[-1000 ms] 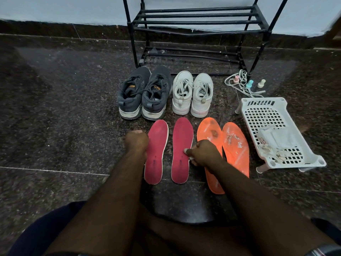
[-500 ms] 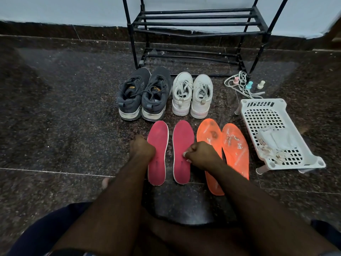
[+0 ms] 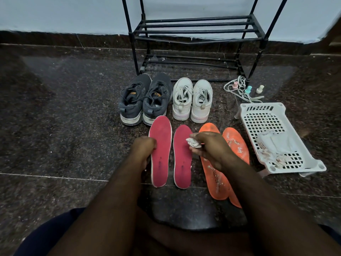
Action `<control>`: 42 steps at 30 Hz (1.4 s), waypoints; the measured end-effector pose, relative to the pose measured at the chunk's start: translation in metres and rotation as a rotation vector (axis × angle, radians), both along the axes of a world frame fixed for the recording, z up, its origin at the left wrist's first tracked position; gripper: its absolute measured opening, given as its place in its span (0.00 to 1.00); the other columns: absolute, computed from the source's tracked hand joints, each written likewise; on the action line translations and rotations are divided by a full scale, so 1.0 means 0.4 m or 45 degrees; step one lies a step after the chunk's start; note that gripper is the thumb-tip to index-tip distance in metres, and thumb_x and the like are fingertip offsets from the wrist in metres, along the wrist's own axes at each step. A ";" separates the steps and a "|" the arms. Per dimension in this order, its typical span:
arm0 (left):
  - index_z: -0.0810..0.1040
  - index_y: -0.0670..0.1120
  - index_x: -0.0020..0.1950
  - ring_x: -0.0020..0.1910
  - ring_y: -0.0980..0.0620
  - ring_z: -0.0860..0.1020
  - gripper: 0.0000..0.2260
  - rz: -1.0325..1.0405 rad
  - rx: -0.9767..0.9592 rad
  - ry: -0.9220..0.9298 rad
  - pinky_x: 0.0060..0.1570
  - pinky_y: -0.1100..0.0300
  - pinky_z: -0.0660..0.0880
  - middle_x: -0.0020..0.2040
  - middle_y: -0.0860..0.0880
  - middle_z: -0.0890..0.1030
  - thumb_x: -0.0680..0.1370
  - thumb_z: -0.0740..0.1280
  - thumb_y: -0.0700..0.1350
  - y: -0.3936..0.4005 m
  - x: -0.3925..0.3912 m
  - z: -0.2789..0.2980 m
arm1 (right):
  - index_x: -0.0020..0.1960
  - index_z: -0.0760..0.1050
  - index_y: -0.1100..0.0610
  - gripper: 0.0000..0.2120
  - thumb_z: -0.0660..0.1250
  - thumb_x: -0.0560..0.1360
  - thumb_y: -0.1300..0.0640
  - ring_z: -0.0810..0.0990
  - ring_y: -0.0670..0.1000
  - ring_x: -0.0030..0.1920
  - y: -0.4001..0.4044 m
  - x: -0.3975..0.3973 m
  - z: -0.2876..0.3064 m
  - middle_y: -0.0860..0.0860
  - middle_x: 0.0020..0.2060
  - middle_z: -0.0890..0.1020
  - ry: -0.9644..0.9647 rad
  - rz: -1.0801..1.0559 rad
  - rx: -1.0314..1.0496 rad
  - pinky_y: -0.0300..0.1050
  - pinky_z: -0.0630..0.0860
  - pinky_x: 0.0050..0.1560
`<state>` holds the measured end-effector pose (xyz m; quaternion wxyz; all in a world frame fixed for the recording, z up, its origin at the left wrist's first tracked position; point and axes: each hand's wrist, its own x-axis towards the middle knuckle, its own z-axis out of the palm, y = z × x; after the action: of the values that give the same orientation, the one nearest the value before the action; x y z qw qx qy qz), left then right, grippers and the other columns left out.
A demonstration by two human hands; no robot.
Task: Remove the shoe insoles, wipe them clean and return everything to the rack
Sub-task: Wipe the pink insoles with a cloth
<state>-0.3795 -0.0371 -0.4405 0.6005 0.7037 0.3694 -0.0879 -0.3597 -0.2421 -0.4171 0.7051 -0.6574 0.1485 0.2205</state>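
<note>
Two red insoles lie side by side on the dark floor. My left hand grips the left edge of the left red insole, whose toe end sits close to the dark shoes. My right hand holds a crumpled white wipe above the right red insole. Two orange insoles with white smears lie to the right, partly under my right arm. Beyond them stand the dark grey shoes and the white shoes, in front of the black rack.
A white perforated plastic tray holding used wipes sits at the right. Behind it lie a pale cord and three small bottles. My legs fill the bottom of the view.
My left hand took hold of the left red insole and shifted it away from me. My right hand lifted from the right red insole, showing the wipe.
</note>
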 end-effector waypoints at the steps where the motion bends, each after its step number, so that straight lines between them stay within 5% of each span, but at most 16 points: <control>1: 0.74 0.45 0.39 0.23 0.53 0.64 0.06 -0.037 -0.066 0.007 0.26 0.67 0.59 0.26 0.50 0.68 0.72 0.62 0.35 -0.010 -0.001 0.026 | 0.50 0.81 0.62 0.09 0.62 0.77 0.66 0.83 0.53 0.44 0.001 0.000 0.016 0.60 0.47 0.85 -0.026 -0.012 0.046 0.46 0.82 0.50; 6: 0.71 0.49 0.38 0.25 0.55 0.63 0.06 -0.245 -0.351 -0.012 0.31 0.62 0.61 0.25 0.53 0.66 0.71 0.60 0.38 -0.051 -0.004 0.102 | 0.49 0.81 0.56 0.10 0.67 0.75 0.70 0.83 0.46 0.41 0.020 -0.008 0.075 0.51 0.42 0.85 -0.509 -0.037 -0.034 0.39 0.80 0.43; 8: 0.74 0.47 0.44 0.30 0.54 0.70 0.06 -0.286 -0.538 -0.036 0.35 0.60 0.67 0.31 0.51 0.72 0.72 0.60 0.39 -0.064 -0.011 0.113 | 0.48 0.82 0.54 0.10 0.70 0.74 0.67 0.84 0.47 0.42 0.023 -0.003 0.074 0.49 0.41 0.86 -0.638 -0.049 -0.145 0.45 0.82 0.45; 12: 0.79 0.41 0.61 0.47 0.47 0.80 0.14 -0.308 -0.862 -0.186 0.55 0.49 0.75 0.48 0.43 0.83 0.77 0.62 0.42 -0.086 -0.012 0.112 | 0.49 0.83 0.55 0.08 0.73 0.73 0.65 0.85 0.53 0.44 0.027 -0.009 0.069 0.52 0.42 0.86 -0.655 -0.082 -0.209 0.57 0.82 0.52; 16: 0.78 0.39 0.65 0.46 0.44 0.82 0.17 -0.258 -1.029 -0.243 0.52 0.48 0.79 0.50 0.39 0.83 0.82 0.62 0.47 -0.107 -0.016 0.126 | 0.49 0.81 0.58 0.09 0.70 0.73 0.70 0.83 0.52 0.41 0.035 -0.018 0.082 0.56 0.41 0.85 -0.574 -0.102 -0.036 0.47 0.82 0.47; 20: 0.76 0.37 0.65 0.54 0.36 0.81 0.18 -0.157 -0.968 -0.268 0.59 0.35 0.76 0.56 0.35 0.83 0.84 0.60 0.49 -0.114 -0.009 0.123 | 0.49 0.83 0.55 0.09 0.74 0.71 0.66 0.82 0.44 0.36 0.021 -0.021 0.082 0.47 0.36 0.85 -0.663 0.070 -0.296 0.39 0.79 0.39; 26: 0.77 0.35 0.65 0.51 0.41 0.83 0.18 -0.068 -0.918 -0.254 0.58 0.44 0.79 0.57 0.35 0.82 0.84 0.60 0.47 -0.143 -0.014 0.121 | 0.45 0.84 0.56 0.04 0.73 0.71 0.62 0.80 0.48 0.46 0.039 -0.043 0.047 0.51 0.43 0.84 -1.097 0.181 -0.975 0.33 0.69 0.49; 30: 0.78 0.37 0.62 0.46 0.44 0.85 0.15 -0.078 -0.946 -0.239 0.48 0.48 0.81 0.51 0.38 0.85 0.84 0.60 0.46 -0.161 -0.021 0.117 | 0.43 0.80 0.56 0.04 0.70 0.72 0.63 0.78 0.51 0.46 0.032 -0.026 0.046 0.51 0.42 0.81 -1.036 -0.035 -1.027 0.43 0.71 0.48; 33: 0.78 0.36 0.62 0.41 0.44 0.85 0.15 -0.091 -0.944 -0.232 0.41 0.50 0.83 0.47 0.39 0.85 0.85 0.59 0.46 -0.172 -0.027 0.117 | 0.43 0.80 0.54 0.04 0.70 0.72 0.62 0.81 0.49 0.43 0.003 -0.013 0.057 0.47 0.41 0.83 -0.889 0.051 -0.891 0.42 0.74 0.46; 36: 0.78 0.36 0.62 0.42 0.43 0.85 0.16 -0.088 -0.942 -0.225 0.43 0.49 0.83 0.48 0.38 0.85 0.85 0.59 0.46 -0.176 -0.024 0.113 | 0.42 0.81 0.54 0.04 0.72 0.71 0.62 0.80 0.45 0.44 0.004 -0.033 0.060 0.44 0.41 0.83 -0.868 0.247 -0.878 0.40 0.74 0.48; 42: 0.79 0.37 0.59 0.46 0.44 0.85 0.15 -0.093 -0.990 -0.233 0.48 0.50 0.82 0.51 0.38 0.85 0.85 0.58 0.46 -0.184 -0.029 0.105 | 0.43 0.74 0.54 0.07 0.68 0.73 0.65 0.75 0.46 0.44 0.022 -0.033 0.055 0.46 0.41 0.77 -0.904 0.032 -0.986 0.43 0.71 0.46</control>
<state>-0.3912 -0.1108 -0.3987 0.8489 0.4416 0.2284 -0.1795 -0.3728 -0.2333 -0.3951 0.4147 -0.9058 -0.0370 -0.0784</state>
